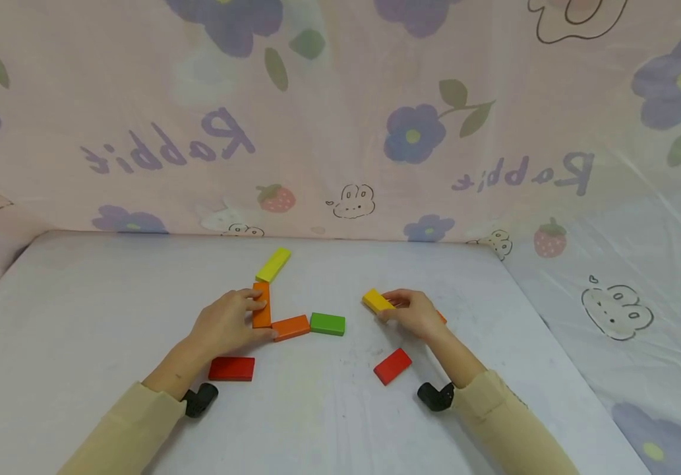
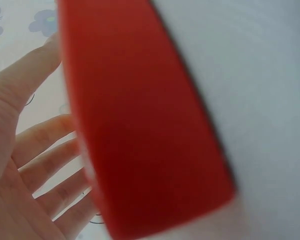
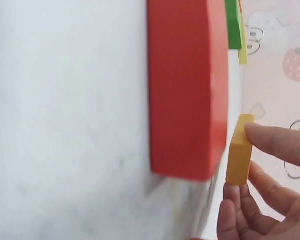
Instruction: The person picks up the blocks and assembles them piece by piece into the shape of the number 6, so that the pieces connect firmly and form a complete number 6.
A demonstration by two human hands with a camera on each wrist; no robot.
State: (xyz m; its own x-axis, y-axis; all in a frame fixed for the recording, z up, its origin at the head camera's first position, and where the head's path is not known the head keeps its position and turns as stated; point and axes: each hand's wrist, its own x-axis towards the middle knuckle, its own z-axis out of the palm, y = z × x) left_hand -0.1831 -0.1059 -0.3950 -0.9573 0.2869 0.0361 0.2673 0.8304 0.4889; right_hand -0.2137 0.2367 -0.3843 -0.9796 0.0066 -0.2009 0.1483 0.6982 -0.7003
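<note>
My right grip (image 1: 416,315) pinched a yellow wooden block (image 1: 377,300) toward the table's (image 1: 109,297) far edge; I judged it light, stiff, best held across opposite sides. My left grip (image 1: 225,323) lay spread at an orange block (image 1: 262,318).

Head view looks down; wrist views sit close.

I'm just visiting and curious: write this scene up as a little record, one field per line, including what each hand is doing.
Surface: white table
Left hand: fingers over the upper orange block
Right hand: pinches an amber block
Bent row: lime block, upper orange block, lower orange block, green block
Outside row: left red block, right red block
Partly hidden: orange piece behind the right hand
</note>
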